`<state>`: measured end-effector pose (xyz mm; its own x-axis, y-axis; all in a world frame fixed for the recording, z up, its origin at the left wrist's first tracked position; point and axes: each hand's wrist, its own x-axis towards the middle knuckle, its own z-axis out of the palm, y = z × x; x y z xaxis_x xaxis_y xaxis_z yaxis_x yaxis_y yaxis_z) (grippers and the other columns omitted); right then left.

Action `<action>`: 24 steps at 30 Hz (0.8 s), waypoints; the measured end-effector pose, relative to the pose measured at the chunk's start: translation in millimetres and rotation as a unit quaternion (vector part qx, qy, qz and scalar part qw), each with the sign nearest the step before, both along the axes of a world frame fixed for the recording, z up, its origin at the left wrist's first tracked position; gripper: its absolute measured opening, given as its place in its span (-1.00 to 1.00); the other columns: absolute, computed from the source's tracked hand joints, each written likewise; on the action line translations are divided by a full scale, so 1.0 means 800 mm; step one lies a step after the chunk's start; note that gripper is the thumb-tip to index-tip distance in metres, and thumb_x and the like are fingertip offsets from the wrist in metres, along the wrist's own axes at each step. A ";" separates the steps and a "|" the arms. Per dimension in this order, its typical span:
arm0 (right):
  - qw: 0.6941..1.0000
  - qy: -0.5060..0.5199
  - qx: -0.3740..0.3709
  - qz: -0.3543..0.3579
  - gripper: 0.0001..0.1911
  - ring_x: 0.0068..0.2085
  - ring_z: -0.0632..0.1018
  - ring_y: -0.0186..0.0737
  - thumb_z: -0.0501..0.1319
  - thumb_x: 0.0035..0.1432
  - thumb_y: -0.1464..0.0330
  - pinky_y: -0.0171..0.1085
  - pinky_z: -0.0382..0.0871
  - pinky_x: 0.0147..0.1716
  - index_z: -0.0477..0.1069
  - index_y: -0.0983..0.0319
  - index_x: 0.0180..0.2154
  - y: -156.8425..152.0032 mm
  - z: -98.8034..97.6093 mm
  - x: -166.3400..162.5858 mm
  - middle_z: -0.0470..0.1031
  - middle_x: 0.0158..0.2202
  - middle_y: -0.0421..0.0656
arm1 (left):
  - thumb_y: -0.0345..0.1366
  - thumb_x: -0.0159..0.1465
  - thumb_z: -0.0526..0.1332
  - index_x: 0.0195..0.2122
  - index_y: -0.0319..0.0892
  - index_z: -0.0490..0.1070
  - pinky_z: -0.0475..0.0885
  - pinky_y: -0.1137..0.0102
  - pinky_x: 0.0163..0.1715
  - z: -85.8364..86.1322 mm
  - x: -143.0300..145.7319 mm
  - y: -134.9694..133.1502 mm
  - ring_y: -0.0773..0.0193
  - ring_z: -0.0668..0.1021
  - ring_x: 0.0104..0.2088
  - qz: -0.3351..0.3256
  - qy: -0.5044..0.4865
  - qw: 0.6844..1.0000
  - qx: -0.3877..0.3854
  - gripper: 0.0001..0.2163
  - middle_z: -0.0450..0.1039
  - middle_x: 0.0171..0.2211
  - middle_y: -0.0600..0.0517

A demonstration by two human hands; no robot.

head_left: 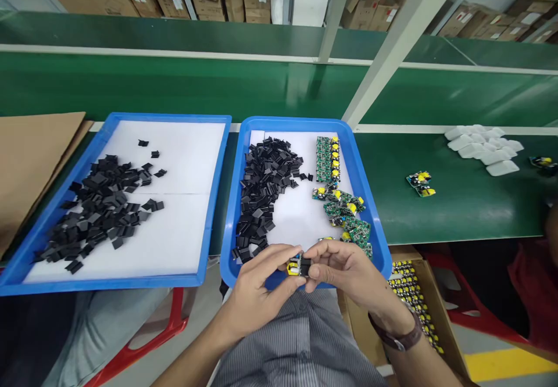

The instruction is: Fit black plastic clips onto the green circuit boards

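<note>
Between my two hands, over the near rim of the right blue tray, is a small circuit board with a yellow part. My left hand pinches its left end between thumb and fingers. On the board's right side sits a black plastic piece, gripped by the thumb and fingertips of my right hand. Inside that tray, a heap of black pieces covers the left side. Green circuit boards stand in a neat row at the upper right, and more boards lie loosely below them.
Another blue tray with black pieces is on the left, beside cardboard sheets. Two boards and white plastic covers lie on the green bench. A carton of boards stands lower right. People sit on both sides.
</note>
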<state>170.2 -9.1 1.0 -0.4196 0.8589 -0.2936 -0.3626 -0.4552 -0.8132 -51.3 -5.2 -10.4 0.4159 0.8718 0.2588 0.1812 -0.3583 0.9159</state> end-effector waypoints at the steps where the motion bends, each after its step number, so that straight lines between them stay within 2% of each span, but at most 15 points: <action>1: 1.000 0.022 -0.012 0.005 -0.80 -0.38 0.74 -0.33 0.48 0.21 0.36 -0.38 0.63 -0.28 0.60 0.20 -0.12 0.000 -0.001 0.000 0.68 -0.36 -0.23 | -0.46 0.32 0.40 0.26 -0.02 0.47 0.58 0.33 0.01 0.000 -0.001 0.001 0.21 0.65 -0.01 -0.007 -0.013 1.000 -0.017 -0.51 0.60 0.03 -0.06; 5: 0.997 0.060 -0.048 0.019 -0.77 -0.42 0.74 -0.33 0.50 0.20 0.38 -0.41 0.63 -0.34 0.58 0.22 -0.11 0.001 -0.006 -0.004 0.66 -0.39 -0.26 | -0.45 0.32 0.39 0.21 0.00 0.52 0.58 0.33 -0.02 0.003 -0.003 0.003 0.21 0.66 -0.05 -0.029 -0.053 0.996 -0.068 -0.55 0.63 -0.01 -0.05; 10: 0.996 0.055 -0.065 0.007 -0.77 -0.47 0.72 -0.34 0.53 0.16 0.39 -0.42 0.62 -0.42 0.56 0.23 -0.18 0.003 -0.008 -0.010 0.61 -0.44 -0.29 | -0.45 0.34 0.38 0.21 -0.02 0.53 0.56 0.30 0.02 0.006 -0.004 0.005 0.18 0.66 -0.03 -0.047 -0.078 0.992 -0.087 -0.57 0.65 0.02 -0.07; 16: 0.996 0.052 -0.073 0.013 -0.76 -0.50 0.70 -0.34 0.55 0.11 0.38 -0.43 0.61 -0.44 0.55 0.24 -0.24 0.003 -0.004 -0.010 0.61 -0.48 -0.30 | -0.48 0.33 0.38 0.26 0.00 0.49 0.58 0.30 0.00 0.003 -0.006 0.005 0.18 0.67 -0.03 -0.055 -0.083 0.994 -0.052 -0.51 0.64 0.01 -0.08; 24: 0.999 -0.016 -0.051 -0.010 -0.68 -0.53 0.67 -0.31 0.59 0.03 0.30 -0.39 0.57 -0.49 0.51 0.23 -0.29 0.004 -0.002 -0.017 0.58 -0.53 -0.30 | -0.52 0.34 0.35 0.27 -0.03 0.47 0.60 0.31 -0.01 0.003 -0.005 0.001 0.17 0.66 -0.02 -0.041 -0.068 0.997 -0.010 -0.51 0.61 0.03 -0.10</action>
<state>156.5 -5.9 -0.5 -0.3921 0.8314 -0.3937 -0.3467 -0.5299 -0.7739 -55.1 -4.4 -8.2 0.4474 0.8425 0.3001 0.0256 -0.3475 0.9373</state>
